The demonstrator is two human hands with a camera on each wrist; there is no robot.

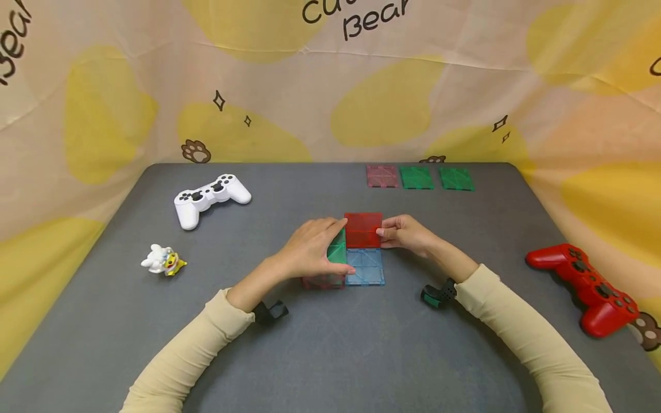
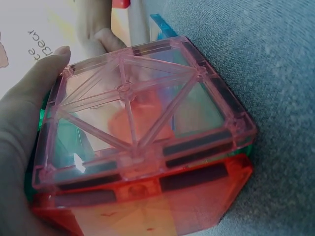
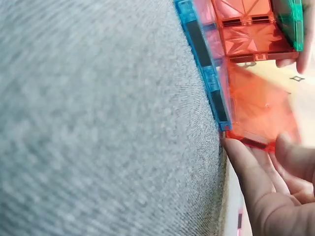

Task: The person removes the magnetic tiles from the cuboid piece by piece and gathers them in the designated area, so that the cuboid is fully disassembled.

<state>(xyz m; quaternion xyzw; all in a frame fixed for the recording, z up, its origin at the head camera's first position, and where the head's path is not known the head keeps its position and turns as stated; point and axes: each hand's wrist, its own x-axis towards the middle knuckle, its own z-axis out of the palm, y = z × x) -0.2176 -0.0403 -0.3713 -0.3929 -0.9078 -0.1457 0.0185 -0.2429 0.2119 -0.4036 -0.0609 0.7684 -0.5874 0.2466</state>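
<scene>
My left hand (image 1: 312, 249) spans the magnetic-tile box, holding it between thumb and fingers. A green tile (image 1: 338, 252) shows in the box beneath the palm, and in the left wrist view a pink tile (image 2: 162, 105) and a red-orange tile (image 2: 147, 206) form two of its faces. Flat on the table beside the box lies a blue magnetic tile (image 1: 365, 267). My right hand (image 1: 408, 234) pinches the right edge of a red magnetic tile (image 1: 363, 229), which stands at the blue tile's far edge. The left hand partly covers the box from above.
At the back right lie a pink tile (image 1: 382, 176) and two green tiles (image 1: 417, 178). A white game controller (image 1: 212, 198) and a small white-and-yellow figurine (image 1: 164, 260) are on the left. A red controller (image 1: 583, 287) lies near the right edge.
</scene>
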